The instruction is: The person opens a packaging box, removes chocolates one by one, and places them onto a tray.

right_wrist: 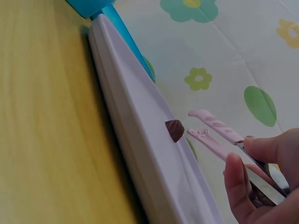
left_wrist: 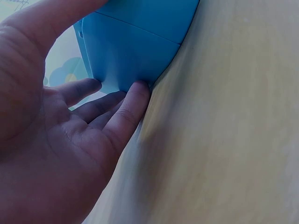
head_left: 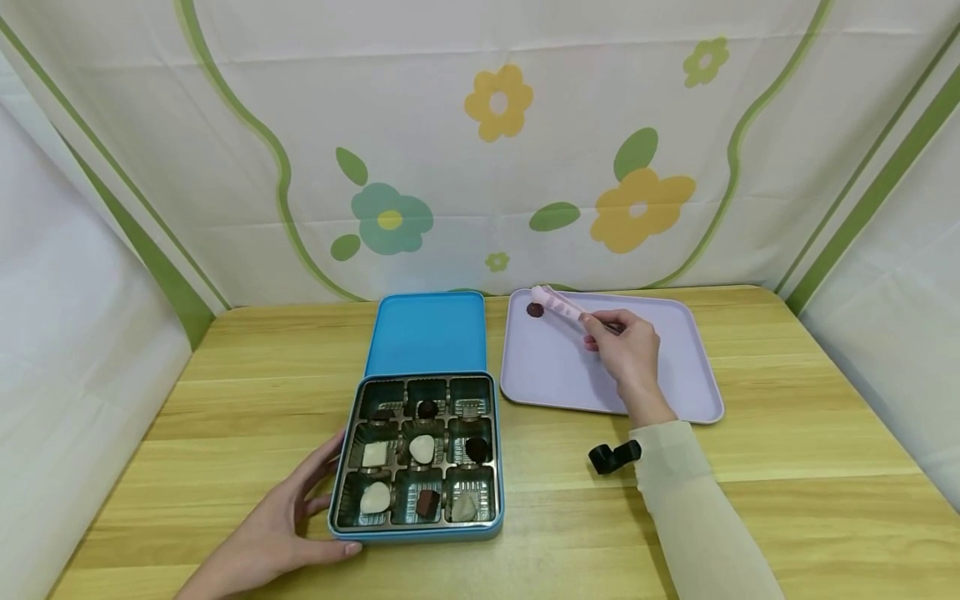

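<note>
My right hand (head_left: 630, 342) pinches a pair of small tongs (head_left: 558, 304) with pale pink tips, held over the back left of the lilac tray (head_left: 675, 383). One dark brown, ridged chocolate (right_wrist: 174, 130) sits on the tray, close to the tong tips. In the right wrist view the tips are spread and apart from it. My left hand (head_left: 277, 521) holds a blue tin (head_left: 416, 535) at its near left corner, fingers on the left side and thumb at the front. Inside the tin, a divided insert carries several white and dark chocolates (head_left: 422, 449).
A blue lid (head_left: 427, 333) lies behind the tin, left of the tray. A black strap piece (head_left: 613, 457) sticks out at the right cuff. The wooden table (head_left: 247, 392) ends at a flowered cloth (head_left: 300, 100) at the back.
</note>
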A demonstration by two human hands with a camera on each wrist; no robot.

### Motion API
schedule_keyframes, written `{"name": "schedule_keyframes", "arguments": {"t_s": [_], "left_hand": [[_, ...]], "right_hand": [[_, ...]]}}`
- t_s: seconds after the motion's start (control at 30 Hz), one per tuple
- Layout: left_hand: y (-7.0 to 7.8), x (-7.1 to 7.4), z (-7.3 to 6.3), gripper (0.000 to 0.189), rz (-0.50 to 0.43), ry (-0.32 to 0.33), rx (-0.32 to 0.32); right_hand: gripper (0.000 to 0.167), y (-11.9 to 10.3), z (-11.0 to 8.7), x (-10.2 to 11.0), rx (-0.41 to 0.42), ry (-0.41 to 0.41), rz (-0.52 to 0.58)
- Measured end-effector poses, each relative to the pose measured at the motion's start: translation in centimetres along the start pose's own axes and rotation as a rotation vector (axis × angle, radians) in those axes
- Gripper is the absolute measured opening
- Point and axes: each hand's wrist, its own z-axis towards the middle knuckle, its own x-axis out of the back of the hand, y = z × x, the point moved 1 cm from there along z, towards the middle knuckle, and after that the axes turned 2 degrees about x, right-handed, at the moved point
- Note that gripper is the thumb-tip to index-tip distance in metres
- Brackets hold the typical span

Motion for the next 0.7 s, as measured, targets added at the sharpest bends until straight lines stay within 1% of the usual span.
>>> {"name": "schedule_keyframes", "arguments": {"t_s": [0.1, 0.27, 0.37, 0.53, 0.63, 0.7], "left_hand": [[0.0, 0.0, 0.0, 0.119, 0.006, 0.005, -0.003], [0.0, 0.1, 0.1, 0.120, 0.023, 0.015, -0.022], [0.0, 0.1, 0.2, 0.120, 0.023, 0.018, -0.027], [-0.2, 0.0, 0.4, 0.119, 0.018, 0.028, -0.041], [-0.2, 0.0, 0.4, 0.119, 0.005, 0.029, -0.056], [-0.3, 0.0, 0.4, 0.118, -0.012, 0.022, -0.063]], "right_hand": [[0.035, -0.4, -0.1, 0.0, 0.034, -0.018, -0.001], [0.038, -1.3, -0.5, 0.0, 0.082, -0.080, 0.009], [0.038, -1.8, -0.8, 0.1, 0.118, -0.113, -0.013], [0.037, -2.6, -1.5, 0.7, 0.209, -0.164, -0.079], [0.037, -3.1, -2.3, 1.1, 0.276, -0.202, -0.105], [0.036, -3.4, -3.1, 1.5, 0.331, -0.231, -0.142]]}}
